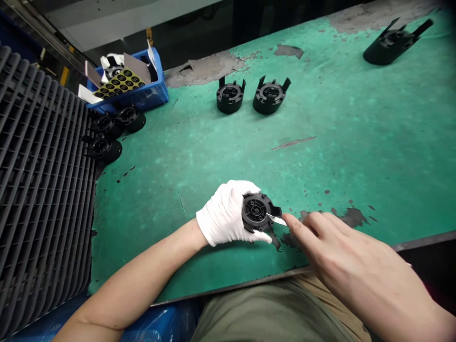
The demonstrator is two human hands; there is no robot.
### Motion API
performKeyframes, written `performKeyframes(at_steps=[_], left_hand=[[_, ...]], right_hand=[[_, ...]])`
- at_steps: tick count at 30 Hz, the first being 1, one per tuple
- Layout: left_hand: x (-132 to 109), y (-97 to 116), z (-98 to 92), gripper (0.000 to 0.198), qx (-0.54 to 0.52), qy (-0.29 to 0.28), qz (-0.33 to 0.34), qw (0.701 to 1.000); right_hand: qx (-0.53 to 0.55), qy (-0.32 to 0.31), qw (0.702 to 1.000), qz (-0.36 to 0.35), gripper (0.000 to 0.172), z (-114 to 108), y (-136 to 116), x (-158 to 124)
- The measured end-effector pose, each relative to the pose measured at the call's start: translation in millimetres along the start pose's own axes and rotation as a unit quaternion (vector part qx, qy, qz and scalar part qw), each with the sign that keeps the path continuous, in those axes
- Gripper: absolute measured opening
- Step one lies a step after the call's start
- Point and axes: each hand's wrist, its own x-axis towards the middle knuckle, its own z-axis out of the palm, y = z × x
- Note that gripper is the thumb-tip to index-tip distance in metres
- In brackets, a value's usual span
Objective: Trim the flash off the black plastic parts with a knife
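My left hand (225,214), in a white glove, grips a round black plastic part (257,213) just above the green table mat (320,142) near its front edge. My bare right hand (342,256) pinches a small metal blade (277,219), and its tip touches the right rim of the part. Both hands are closed on what they hold.
Two similar black parts (231,95) (270,96) stand at the back middle, another (394,42) lies at the far right. Three more (107,137) sit by a blue bin (142,95) holding a sticker sheet (119,83). A dark ribbed tray (42,190) fills the left.
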Motion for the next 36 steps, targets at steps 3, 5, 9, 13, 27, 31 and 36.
performKeyframes(at_steps=[3,5,9,13,27,31,36], left_hand=[[0.7,2.7,1.0,0.104,0.011,0.007,-0.011,1.000],[-0.2,3.8,2.7,0.101,0.027,0.026,-0.030,0.999],[-4.4,1.9,6.4,0.100,0.060,0.063,-0.042,0.995],[-10.5,-5.4,12.3,0.105,0.096,0.089,-0.017,0.991],[-7.9,4.7,14.0,0.101,0.058,0.093,-0.022,0.994],[-14.7,2.9,18.9,0.109,0.075,0.110,-0.018,0.991],[-18.3,0.9,25.5,0.102,0.074,0.123,-0.001,0.990]], right_hand=[[-0.048,0.004,0.998,0.032,0.064,2.2,-6.6,4.9],[-0.071,0.018,0.995,0.061,0.059,5.4,-10.2,9.1],[-0.030,0.067,0.993,0.095,0.040,12.1,-13.3,9.6],[0.043,0.083,0.990,0.108,0.040,17.3,-17.1,0.9],[0.017,0.017,0.993,0.117,0.038,16.5,-33.0,6.8],[-0.010,-0.003,0.991,0.132,0.034,13.6,-35.1,7.4],[-0.044,-0.038,0.986,0.159,0.035,13.0,-43.4,4.8]])
